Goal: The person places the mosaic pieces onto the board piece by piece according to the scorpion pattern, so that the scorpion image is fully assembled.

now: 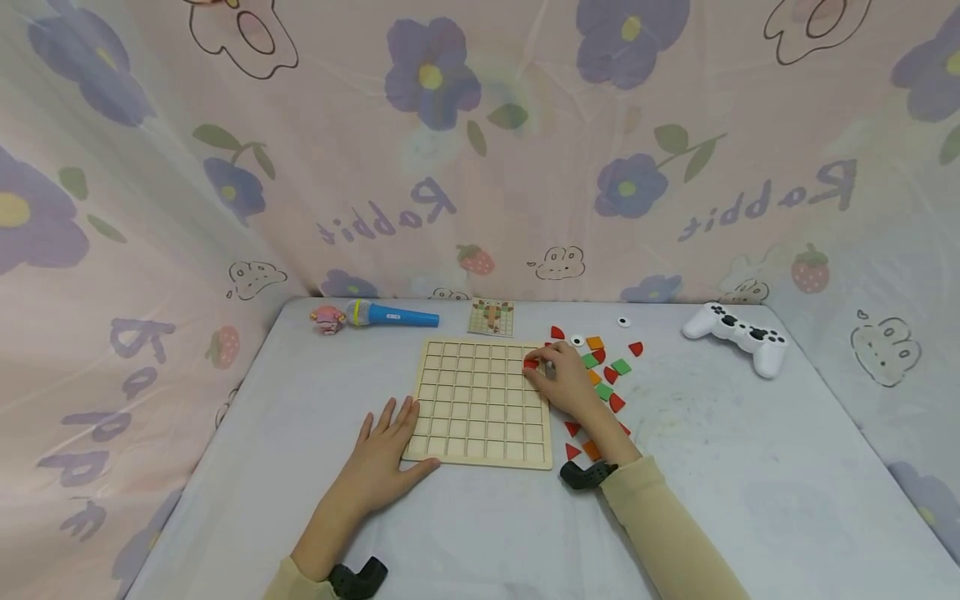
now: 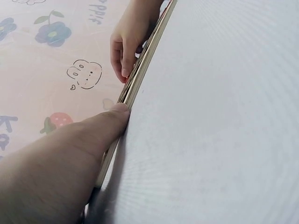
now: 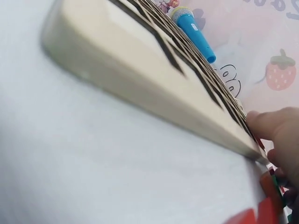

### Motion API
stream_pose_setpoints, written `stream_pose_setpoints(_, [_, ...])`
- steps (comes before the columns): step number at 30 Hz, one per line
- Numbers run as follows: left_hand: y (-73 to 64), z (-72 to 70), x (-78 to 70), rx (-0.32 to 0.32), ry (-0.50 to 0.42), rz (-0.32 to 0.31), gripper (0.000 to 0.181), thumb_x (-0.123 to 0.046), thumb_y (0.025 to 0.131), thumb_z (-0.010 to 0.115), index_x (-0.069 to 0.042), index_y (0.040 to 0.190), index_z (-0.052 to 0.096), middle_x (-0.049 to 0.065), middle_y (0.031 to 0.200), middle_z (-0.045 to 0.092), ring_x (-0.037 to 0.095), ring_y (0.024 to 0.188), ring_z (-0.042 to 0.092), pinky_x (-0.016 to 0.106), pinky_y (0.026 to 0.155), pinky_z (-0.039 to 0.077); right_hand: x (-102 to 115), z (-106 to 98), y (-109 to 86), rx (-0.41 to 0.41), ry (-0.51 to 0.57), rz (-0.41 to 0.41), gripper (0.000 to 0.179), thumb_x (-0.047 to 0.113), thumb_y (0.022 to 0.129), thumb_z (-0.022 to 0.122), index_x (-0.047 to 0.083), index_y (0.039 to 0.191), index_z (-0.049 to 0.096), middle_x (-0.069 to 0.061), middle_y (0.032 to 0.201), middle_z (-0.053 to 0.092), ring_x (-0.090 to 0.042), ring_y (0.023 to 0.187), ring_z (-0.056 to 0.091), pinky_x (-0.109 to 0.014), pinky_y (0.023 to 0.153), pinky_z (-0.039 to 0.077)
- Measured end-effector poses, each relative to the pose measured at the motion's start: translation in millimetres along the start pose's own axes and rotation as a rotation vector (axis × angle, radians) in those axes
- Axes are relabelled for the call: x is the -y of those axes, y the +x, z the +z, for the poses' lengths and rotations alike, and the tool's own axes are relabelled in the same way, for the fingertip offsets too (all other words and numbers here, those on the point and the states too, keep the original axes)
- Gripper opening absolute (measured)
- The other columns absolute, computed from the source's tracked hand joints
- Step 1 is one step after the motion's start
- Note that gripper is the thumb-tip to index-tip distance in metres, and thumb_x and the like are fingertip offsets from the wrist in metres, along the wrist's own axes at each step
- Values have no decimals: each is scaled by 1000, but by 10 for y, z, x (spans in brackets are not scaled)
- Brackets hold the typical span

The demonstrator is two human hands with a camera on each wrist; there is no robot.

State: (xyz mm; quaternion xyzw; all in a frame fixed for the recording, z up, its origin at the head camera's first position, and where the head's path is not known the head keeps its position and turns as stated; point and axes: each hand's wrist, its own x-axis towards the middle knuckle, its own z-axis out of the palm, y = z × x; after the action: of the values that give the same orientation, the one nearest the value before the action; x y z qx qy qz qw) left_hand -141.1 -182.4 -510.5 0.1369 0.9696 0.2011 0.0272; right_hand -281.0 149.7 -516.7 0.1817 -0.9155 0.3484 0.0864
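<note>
A pale wooden grid board (image 1: 480,408) lies flat on the white-covered table. My left hand (image 1: 378,467) rests at its lower left corner, fingers spread along the left side; its thumb (image 2: 114,116) touches the board's near edge. At the upper right of the grid, my right hand (image 1: 570,383) pinches a small red piece (image 1: 530,363) between thumb and fingertips. The fingers partly cover this piece, so its full shape is hidden. Red, green and orange pieces, among them a green square (image 1: 621,367) and a red wedge (image 1: 636,348), are scattered right of the board, some under the right arm.
Behind the board lies a small patterned card (image 1: 492,320). A blue toy microphone (image 1: 405,317) and a pink figurine (image 1: 327,320) are at the back left. At the back right sits a white game controller (image 1: 738,337). Printed cloth walls (image 1: 525,217) enclose the table.
</note>
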Motion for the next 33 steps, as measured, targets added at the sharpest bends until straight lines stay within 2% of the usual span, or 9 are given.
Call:
stream_pose_setpoints(7, [-9, 14, 3, -9, -9, -3, 99, -65, 98, 62, -3, 167, 28, 15, 173, 25, 42, 163, 13, 68, 128, 7, 74, -119, 28, 48, 24, 31, 42, 28, 99, 77, 1, 130, 70, -17, 115, 65, -30, 100, 59, -45, 85, 53])
stream_pose_setpoints(13, [-10, 22, 2, -19, -15, -1, 99, -65, 98, 63, -3, 166, 29, 15, 173, 26, 42, 163, 13, 68, 128, 7, 43, -405, 51, 82, 43, 50, 47, 30, 102, 74, 1, 138, 66, -17, 121, 65, -32, 106, 61, -49, 90, 53])
stream_pose_setpoints(21, [-9, 7, -9, -18, -13, -4, 99, -65, 98, 63, -2, 166, 29, 15, 173, 26, 42, 163, 13, 69, 127, 8, -363, -842, 48, -16, -13, 57, 39, 21, 101, 75, 0, 133, 68, -18, 113, 67, -30, 97, 60, -38, 80, 52])
stream_pose_setpoints(27, [-12, 25, 4, -46, -7, 9, 99, -64, 97, 65, -2, 166, 31, 16, 172, 29, 43, 162, 17, 69, 127, 10, -742, -1099, -26, -103, -19, 75, 32, 16, 102, 72, -4, 127, 71, -21, 109, 68, -31, 95, 61, -20, 76, 46])
stream_pose_setpoints(31, [-6, 27, 16, -22, -6, 4, 100, -65, 97, 65, -3, 166, 29, 15, 172, 27, 42, 163, 14, 69, 127, 10, -970, -1211, -127, -110, -31, 120, 32, 17, 104, 70, -3, 128, 71, -22, 110, 68, -33, 99, 62, -16, 77, 43])
stream_pose_setpoints(33, [5, 28, 22, -4, 1, -5, 101, -66, 97, 64, -5, 167, 26, 12, 173, 25, 40, 163, 12, 68, 128, 8, -1086, -1253, -163, -108, -32, 153, 32, 17, 104, 69, -2, 130, 71, -22, 113, 67, -33, 102, 61, -18, 79, 44])
